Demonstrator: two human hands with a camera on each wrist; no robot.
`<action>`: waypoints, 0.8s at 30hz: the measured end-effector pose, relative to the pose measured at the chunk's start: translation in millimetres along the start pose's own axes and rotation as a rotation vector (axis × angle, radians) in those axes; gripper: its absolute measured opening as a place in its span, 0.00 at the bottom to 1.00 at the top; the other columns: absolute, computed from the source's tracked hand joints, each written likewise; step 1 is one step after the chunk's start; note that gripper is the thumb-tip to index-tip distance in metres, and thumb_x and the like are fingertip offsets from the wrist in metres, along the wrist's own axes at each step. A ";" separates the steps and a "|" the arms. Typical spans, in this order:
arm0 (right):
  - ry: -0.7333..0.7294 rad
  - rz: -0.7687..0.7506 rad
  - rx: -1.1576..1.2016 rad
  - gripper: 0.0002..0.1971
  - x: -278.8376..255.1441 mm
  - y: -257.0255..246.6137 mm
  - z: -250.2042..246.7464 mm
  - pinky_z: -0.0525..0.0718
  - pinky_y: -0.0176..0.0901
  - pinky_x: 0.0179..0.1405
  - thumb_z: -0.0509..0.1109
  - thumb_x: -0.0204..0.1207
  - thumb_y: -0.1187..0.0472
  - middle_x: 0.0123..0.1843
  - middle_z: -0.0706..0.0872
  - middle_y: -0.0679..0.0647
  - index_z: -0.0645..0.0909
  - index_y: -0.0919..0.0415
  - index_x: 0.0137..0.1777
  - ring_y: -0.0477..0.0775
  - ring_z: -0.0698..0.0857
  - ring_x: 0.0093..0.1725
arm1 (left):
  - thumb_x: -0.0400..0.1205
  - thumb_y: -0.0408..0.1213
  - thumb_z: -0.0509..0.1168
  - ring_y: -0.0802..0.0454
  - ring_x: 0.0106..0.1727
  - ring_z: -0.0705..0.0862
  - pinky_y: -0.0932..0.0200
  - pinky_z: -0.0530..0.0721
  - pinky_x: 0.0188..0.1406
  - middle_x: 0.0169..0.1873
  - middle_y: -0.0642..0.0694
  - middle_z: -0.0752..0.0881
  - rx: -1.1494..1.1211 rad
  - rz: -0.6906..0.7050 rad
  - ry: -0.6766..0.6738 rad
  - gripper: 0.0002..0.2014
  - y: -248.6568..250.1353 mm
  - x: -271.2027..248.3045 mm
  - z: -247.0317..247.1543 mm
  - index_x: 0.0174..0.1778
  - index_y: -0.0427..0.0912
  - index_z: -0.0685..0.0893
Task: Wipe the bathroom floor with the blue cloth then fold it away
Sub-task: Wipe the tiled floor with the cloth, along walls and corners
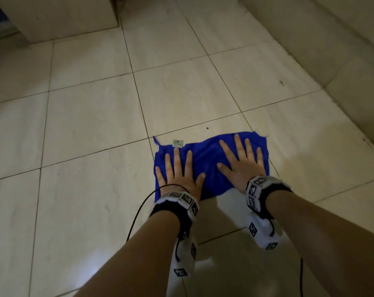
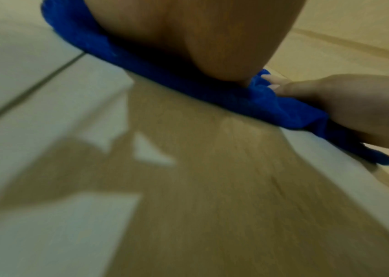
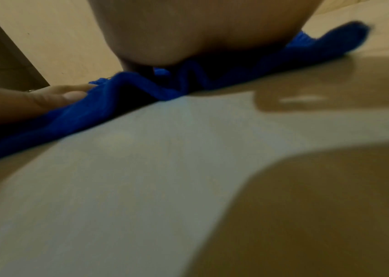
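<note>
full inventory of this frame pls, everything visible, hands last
blue cloth: 1, blue, spread flat on the floor under both hands, bunched between them
cloth label: 1, pale, at the cloth's far edge by the left fingertips
floor tiles: many, cream with dark grout lines, all around the cloth
dark specks: a few, dark, on the tiles beyond and right of the cloth
tiled step or ledge: 1, cream, along the right side
cabinet base: 1, beige, top left
wrist camera rigs: 2, white and black with markers, one on each wrist
cables: 2, black, trailing from the wrists
left hand: 1, flat on the cloth's left part, fingers spread
right hand: 1, flat on the cloth's right part, fingers spread
</note>
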State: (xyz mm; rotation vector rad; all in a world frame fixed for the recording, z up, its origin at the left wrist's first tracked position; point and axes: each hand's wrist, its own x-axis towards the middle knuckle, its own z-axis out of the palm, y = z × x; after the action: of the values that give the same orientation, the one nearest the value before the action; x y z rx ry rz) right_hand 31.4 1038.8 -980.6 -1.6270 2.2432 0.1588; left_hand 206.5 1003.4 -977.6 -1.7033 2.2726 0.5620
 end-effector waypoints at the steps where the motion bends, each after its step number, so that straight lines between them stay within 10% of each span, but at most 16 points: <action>1: 0.023 -0.004 -0.006 0.34 -11.6 -0.1 5.4 0.34 0.64 0.82 0.38 0.80 0.30 0.85 0.27 0.47 0.27 0.34 0.81 0.59 0.31 0.85 | 0.84 0.66 0.38 0.42 0.83 0.28 0.35 0.30 0.78 0.80 0.48 0.23 0.014 0.003 0.014 0.37 -0.3 -13.3 5.9 0.80 0.58 0.24; 6: 0.061 0.003 -0.007 0.35 -70.8 -4.0 34.0 0.33 0.64 0.82 0.23 0.71 0.31 0.85 0.27 0.49 0.22 0.36 0.79 0.59 0.32 0.85 | 0.71 0.66 0.22 0.40 0.83 0.29 0.35 0.18 0.69 0.81 0.44 0.24 0.048 0.035 0.017 0.39 0.5 -68.2 39.8 0.76 0.56 0.18; 9: 0.109 0.012 -0.002 0.33 -99.6 -16.5 50.6 0.45 0.66 0.81 0.29 0.81 0.35 0.88 0.46 0.55 0.40 0.41 0.86 0.63 0.50 0.86 | 0.77 0.62 0.44 0.36 0.81 0.60 0.35 0.36 0.79 0.83 0.39 0.61 -0.032 0.088 0.024 0.38 -1.8 -95.6 51.3 0.83 0.50 0.57; 11: 0.110 -0.006 -0.014 0.31 -109.7 -24.2 57.1 0.54 0.68 0.77 0.36 0.85 0.39 0.86 0.58 0.59 0.55 0.46 0.85 0.66 0.61 0.83 | 0.78 0.58 0.50 0.36 0.79 0.65 0.35 0.45 0.78 0.80 0.40 0.68 -0.004 0.135 0.083 0.35 -4.3 -107.7 61.3 0.81 0.48 0.64; 20: 0.122 -0.262 -0.019 0.34 -131.1 -67.3 65.9 0.55 0.70 0.75 0.51 0.79 0.41 0.87 0.58 0.59 0.57 0.50 0.85 0.67 0.61 0.83 | 0.82 0.61 0.47 0.47 0.79 0.64 0.45 0.46 0.77 0.81 0.48 0.66 0.023 0.128 0.058 0.34 -73.7 -135.4 63.7 0.84 0.51 0.59; 24: 0.080 -0.326 0.012 0.35 -138.1 -101.8 70.0 0.54 0.70 0.76 0.52 0.78 0.40 0.87 0.57 0.58 0.59 0.50 0.85 0.67 0.60 0.84 | 0.71 0.66 0.25 0.53 0.85 0.36 0.44 0.33 0.79 0.83 0.55 0.31 0.039 -0.090 0.011 0.40 -103.8 -136.0 51.7 0.81 0.59 0.27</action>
State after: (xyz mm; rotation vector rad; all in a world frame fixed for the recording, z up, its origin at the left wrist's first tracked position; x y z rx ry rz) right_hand 179.6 1149.9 -984.3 -1.9947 1.9926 -0.0054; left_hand 343.3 1118.3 -983.5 -1.7830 2.1870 0.4874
